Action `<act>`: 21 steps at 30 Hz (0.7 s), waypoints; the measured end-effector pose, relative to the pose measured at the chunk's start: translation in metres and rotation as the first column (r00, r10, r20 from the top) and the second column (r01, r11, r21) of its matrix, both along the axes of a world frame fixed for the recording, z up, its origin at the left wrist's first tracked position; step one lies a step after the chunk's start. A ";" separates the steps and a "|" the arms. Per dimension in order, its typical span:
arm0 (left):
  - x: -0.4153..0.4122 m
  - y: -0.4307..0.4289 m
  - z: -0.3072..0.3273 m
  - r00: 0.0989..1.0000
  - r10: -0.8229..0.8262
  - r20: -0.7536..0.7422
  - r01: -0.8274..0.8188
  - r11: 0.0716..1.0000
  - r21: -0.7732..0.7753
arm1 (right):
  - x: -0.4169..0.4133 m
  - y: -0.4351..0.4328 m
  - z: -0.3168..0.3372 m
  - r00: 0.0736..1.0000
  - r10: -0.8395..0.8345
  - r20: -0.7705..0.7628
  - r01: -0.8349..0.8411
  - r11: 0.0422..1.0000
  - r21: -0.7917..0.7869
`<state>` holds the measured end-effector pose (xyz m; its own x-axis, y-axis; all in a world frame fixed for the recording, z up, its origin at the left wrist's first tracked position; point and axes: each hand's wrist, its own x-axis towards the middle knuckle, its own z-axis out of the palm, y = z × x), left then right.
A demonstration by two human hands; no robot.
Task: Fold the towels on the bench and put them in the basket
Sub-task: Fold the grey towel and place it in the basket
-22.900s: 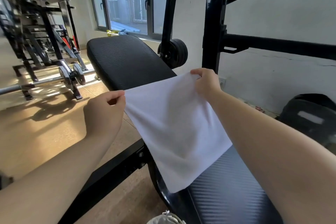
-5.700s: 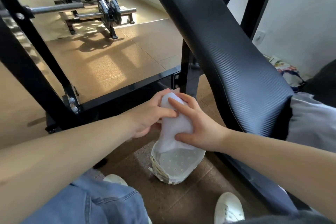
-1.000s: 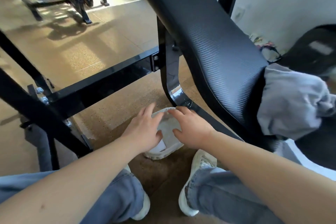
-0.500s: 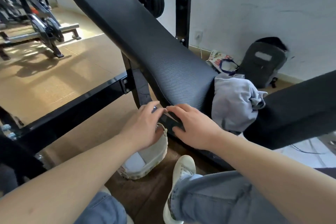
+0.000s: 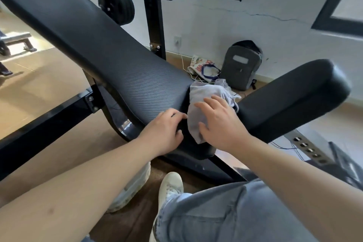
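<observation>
A crumpled grey towel (image 5: 204, 92) lies in the gap between the black bench's inclined backrest (image 5: 110, 53) and its seat pad (image 5: 290, 96). My right hand (image 5: 222, 122) is over the towel with fingers spread, its fingertips touching the cloth. My left hand (image 5: 167, 131) hovers at the lower edge of the backrest, just left of the towel, fingers loosely curled and holding nothing. The woven basket (image 5: 135, 188) sits on the floor below, mostly hidden under my left forearm.
The bench's black frame bar (image 5: 49, 122) runs left across the floor. A rack upright (image 5: 155, 15) stands behind. A grey backpack (image 5: 241, 65) and a printed bag (image 5: 204, 68) lie by the wall. My white shoe (image 5: 170, 188) and jeans-clad knee (image 5: 225, 214) are near the basket.
Both hands have risen from the basket on the floor to the bench. My right hand now reaches the grey towel; the view has tilted upward.
</observation>
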<state>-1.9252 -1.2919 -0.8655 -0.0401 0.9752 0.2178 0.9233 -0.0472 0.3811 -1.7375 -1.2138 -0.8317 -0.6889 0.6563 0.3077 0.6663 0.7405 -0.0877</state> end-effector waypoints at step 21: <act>0.013 0.051 -0.008 0.899 0.075 0.432 -0.131 0.986 0.102 | 0.000 0.011 -0.037 0.906 -0.263 0.331 0.251 0.965 0.078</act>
